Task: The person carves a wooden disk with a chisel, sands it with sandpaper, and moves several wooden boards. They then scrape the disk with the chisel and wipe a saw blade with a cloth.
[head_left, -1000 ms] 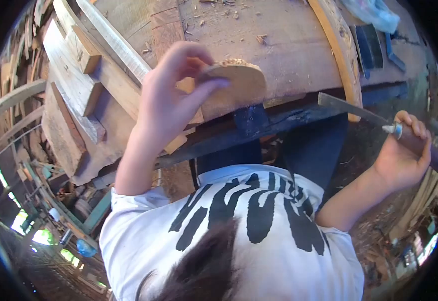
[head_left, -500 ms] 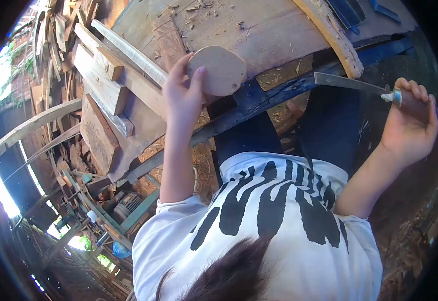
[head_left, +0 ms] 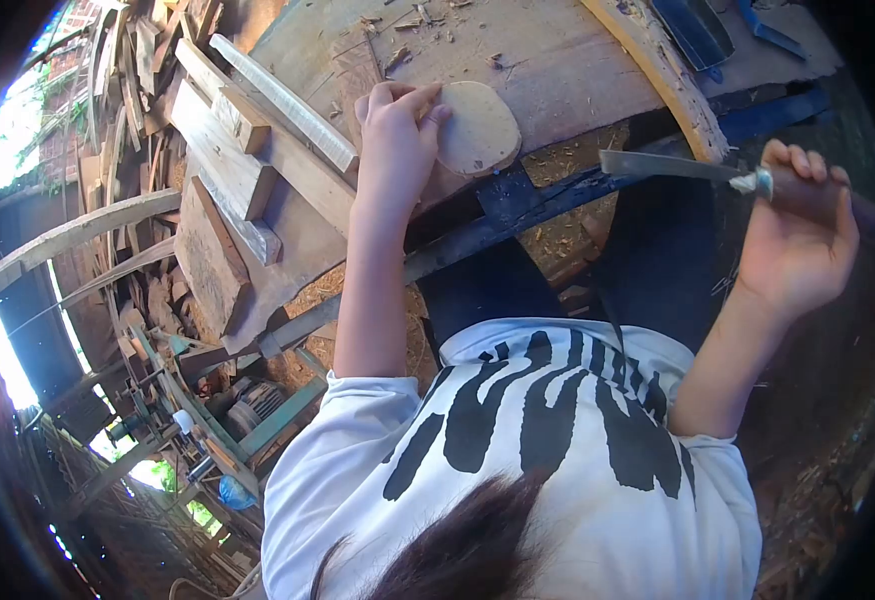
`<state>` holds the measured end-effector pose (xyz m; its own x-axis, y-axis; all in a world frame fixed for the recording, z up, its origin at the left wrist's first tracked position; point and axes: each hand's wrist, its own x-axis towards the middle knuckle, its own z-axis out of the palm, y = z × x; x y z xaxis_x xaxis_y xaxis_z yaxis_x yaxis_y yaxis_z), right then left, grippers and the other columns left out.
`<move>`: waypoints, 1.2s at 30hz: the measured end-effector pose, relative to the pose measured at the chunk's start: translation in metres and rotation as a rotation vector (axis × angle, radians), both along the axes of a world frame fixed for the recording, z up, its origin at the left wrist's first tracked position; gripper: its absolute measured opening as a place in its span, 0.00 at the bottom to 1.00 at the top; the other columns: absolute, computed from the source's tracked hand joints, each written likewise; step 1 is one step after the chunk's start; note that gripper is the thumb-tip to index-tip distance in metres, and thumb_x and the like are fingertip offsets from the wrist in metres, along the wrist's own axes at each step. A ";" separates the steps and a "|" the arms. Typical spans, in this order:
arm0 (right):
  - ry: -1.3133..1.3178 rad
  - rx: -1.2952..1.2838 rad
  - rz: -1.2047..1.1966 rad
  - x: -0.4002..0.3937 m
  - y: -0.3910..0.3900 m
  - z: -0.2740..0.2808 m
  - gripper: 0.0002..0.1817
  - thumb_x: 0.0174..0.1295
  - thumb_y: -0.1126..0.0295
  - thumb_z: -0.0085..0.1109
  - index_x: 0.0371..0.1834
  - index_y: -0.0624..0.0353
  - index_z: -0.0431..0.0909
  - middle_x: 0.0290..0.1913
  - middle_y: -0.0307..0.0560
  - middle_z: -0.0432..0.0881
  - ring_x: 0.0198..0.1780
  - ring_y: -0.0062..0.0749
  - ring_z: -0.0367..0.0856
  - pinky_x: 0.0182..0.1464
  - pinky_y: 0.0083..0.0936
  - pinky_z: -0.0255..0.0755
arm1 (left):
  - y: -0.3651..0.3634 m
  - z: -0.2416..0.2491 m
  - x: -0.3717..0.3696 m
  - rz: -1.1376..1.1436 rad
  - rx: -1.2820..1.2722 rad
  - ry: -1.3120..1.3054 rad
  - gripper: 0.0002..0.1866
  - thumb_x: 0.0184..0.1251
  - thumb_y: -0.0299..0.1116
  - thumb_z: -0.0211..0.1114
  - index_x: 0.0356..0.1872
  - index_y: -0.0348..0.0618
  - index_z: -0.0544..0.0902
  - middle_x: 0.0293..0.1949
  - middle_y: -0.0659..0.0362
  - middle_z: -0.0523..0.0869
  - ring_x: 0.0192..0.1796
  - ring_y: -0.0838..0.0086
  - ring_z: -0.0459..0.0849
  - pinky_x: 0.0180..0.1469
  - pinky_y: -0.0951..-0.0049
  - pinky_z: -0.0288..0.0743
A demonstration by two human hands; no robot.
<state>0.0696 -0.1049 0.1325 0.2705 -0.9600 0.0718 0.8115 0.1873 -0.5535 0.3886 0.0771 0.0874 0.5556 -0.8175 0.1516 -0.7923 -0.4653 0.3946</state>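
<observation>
The left hand [head_left: 397,122] gripped the disc [head_left: 481,130]; well right of the disc, the right hand [head_left: 795,245] held the knife [head_left: 672,166], aimed toward it.

No legible text, labels, brands, numbers or signs in view.

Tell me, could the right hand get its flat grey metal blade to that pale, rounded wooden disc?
Probably yes: the right hand grips the brown handle, the blade points toward the disc, and nothing visible stands between. The left hand covers one edge.
</observation>
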 end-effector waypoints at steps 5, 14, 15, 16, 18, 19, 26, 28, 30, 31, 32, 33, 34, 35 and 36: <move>0.020 -0.142 0.179 0.084 -0.030 -0.003 0.13 0.64 0.68 0.61 0.46 0.64 0.75 0.42 0.53 0.77 0.48 0.44 0.77 0.66 0.44 0.67 | -0.017 0.013 0.020 -0.064 -0.242 0.125 0.16 0.70 0.38 0.68 0.52 0.42 0.89 0.43 0.51 0.86 0.49 0.60 0.82 0.55 0.64 0.76; 0.330 -0.476 0.581 0.277 -0.006 0.045 0.09 0.62 0.71 0.60 0.42 0.64 0.78 0.24 0.38 0.76 0.21 0.18 0.72 0.21 0.18 0.67 | -0.092 0.148 0.026 -0.279 -0.840 0.938 0.27 0.76 0.53 0.60 0.55 0.34 0.82 0.49 0.51 0.87 0.50 0.71 0.85 0.53 0.69 0.79; 0.332 -0.485 0.627 0.284 -0.005 0.046 0.09 0.62 0.71 0.61 0.43 0.63 0.78 0.25 0.38 0.77 0.21 0.18 0.73 0.22 0.19 0.67 | -0.099 0.153 0.031 -0.214 -0.703 0.747 0.25 0.75 0.51 0.61 0.51 0.34 0.83 0.45 0.52 0.87 0.47 0.72 0.85 0.50 0.70 0.79; 0.334 -0.489 0.627 0.290 -0.004 0.046 0.09 0.62 0.71 0.61 0.43 0.63 0.78 0.25 0.38 0.77 0.21 0.18 0.73 0.22 0.19 0.67 | -0.102 0.157 0.042 -0.182 -0.637 0.652 0.24 0.75 0.51 0.62 0.48 0.34 0.83 0.44 0.52 0.87 0.45 0.73 0.85 0.49 0.70 0.78; 0.384 -0.387 0.681 0.300 -0.004 0.046 0.10 0.62 0.70 0.62 0.43 0.63 0.78 0.26 0.39 0.78 0.21 0.19 0.73 0.22 0.20 0.68 | -0.104 0.170 0.070 -0.326 -0.439 0.729 0.21 0.74 0.49 0.62 0.43 0.36 0.84 0.40 0.54 0.87 0.41 0.74 0.84 0.47 0.71 0.77; 0.387 -0.390 0.680 0.306 -0.005 0.043 0.10 0.62 0.70 0.62 0.43 0.63 0.78 0.26 0.39 0.78 0.21 0.19 0.73 0.22 0.20 0.68 | -0.106 0.164 0.079 -0.418 -0.375 0.814 0.21 0.74 0.48 0.62 0.41 0.36 0.84 0.39 0.54 0.87 0.40 0.74 0.83 0.46 0.72 0.77; 0.351 -0.511 0.778 0.329 -0.012 0.018 0.18 0.61 0.69 0.62 0.52 0.66 0.76 0.34 0.47 0.82 0.30 0.28 0.82 0.32 0.24 0.77 | -0.134 0.122 0.105 0.037 -0.590 1.050 0.22 0.72 0.50 0.65 0.41 0.37 0.85 0.45 0.52 0.89 0.45 0.71 0.85 0.53 0.72 0.77; 0.357 -0.641 0.662 0.332 -0.010 0.014 0.26 0.60 0.68 0.63 0.61 0.68 0.70 0.49 0.55 0.81 0.50 0.39 0.82 0.50 0.31 0.76 | -0.127 0.124 0.089 0.047 -0.524 0.923 0.23 0.72 0.50 0.65 0.49 0.36 0.84 0.47 0.50 0.89 0.50 0.67 0.85 0.58 0.68 0.77; 0.870 -0.678 0.848 0.279 -0.015 0.052 0.35 0.59 0.68 0.66 0.69 0.68 0.64 0.63 0.61 0.76 0.67 0.47 0.75 0.66 0.38 0.71 | -0.117 0.120 0.084 -0.090 -0.604 0.940 0.23 0.72 0.49 0.66 0.50 0.37 0.84 0.47 0.50 0.90 0.50 0.66 0.86 0.60 0.66 0.76; 1.072 -0.669 0.629 0.249 0.006 0.068 0.31 0.60 0.70 0.66 0.66 0.67 0.69 0.62 0.59 0.79 0.66 0.46 0.77 0.66 0.37 0.70 | -0.117 0.121 0.093 -0.152 -0.591 1.021 0.20 0.71 0.47 0.67 0.48 0.38 0.84 0.43 0.52 0.90 0.47 0.66 0.87 0.56 0.66 0.79; 1.152 -0.804 0.435 0.231 -0.001 0.057 0.29 0.60 0.68 0.68 0.63 0.66 0.71 0.59 0.57 0.80 0.64 0.46 0.78 0.65 0.39 0.70 | -0.116 0.122 0.101 -0.211 -0.573 1.103 0.17 0.71 0.45 0.68 0.47 0.40 0.83 0.40 0.53 0.90 0.44 0.66 0.88 0.53 0.66 0.81; 1.246 -0.916 0.222 0.214 -0.008 0.046 0.26 0.61 0.65 0.69 0.60 0.64 0.74 0.56 0.56 0.81 0.61 0.46 0.78 0.64 0.40 0.70 | -0.115 0.127 0.092 -0.216 -0.597 1.105 0.17 0.71 0.45 0.68 0.47 0.40 0.83 0.40 0.53 0.90 0.44 0.66 0.88 0.53 0.66 0.81; 1.206 -1.172 0.042 0.193 -0.036 0.003 0.27 0.61 0.58 0.71 0.57 0.62 0.75 0.52 0.54 0.80 0.56 0.47 0.77 0.63 0.43 0.69 | -0.115 0.133 0.074 -0.122 -0.652 1.176 0.14 0.71 0.43 0.69 0.43 0.42 0.83 0.37 0.55 0.89 0.39 0.67 0.88 0.46 0.69 0.82; 1.469 -1.232 -0.150 0.167 -0.042 -0.016 0.30 0.60 0.55 0.72 0.59 0.61 0.74 0.53 0.56 0.79 0.59 0.51 0.76 0.63 0.45 0.69 | -0.115 0.133 0.066 -0.088 -0.688 1.193 0.12 0.71 0.41 0.69 0.40 0.43 0.82 0.33 0.57 0.88 0.35 0.69 0.88 0.40 0.72 0.82; 1.722 -1.271 -0.363 0.144 -0.043 -0.026 0.34 0.59 0.51 0.73 0.61 0.61 0.73 0.54 0.59 0.78 0.61 0.55 0.74 0.63 0.46 0.70 | -0.115 0.133 0.059 -0.055 -0.725 1.208 0.10 0.70 0.39 0.70 0.37 0.44 0.82 0.29 0.60 0.86 0.32 0.71 0.87 0.34 0.75 0.81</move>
<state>0.2140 -0.1479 0.1066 0.6155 -0.6169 0.4905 -0.5802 -0.7759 -0.2479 0.4480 -0.0376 0.2206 0.6140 -0.7893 0.0021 0.1919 0.1519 0.9696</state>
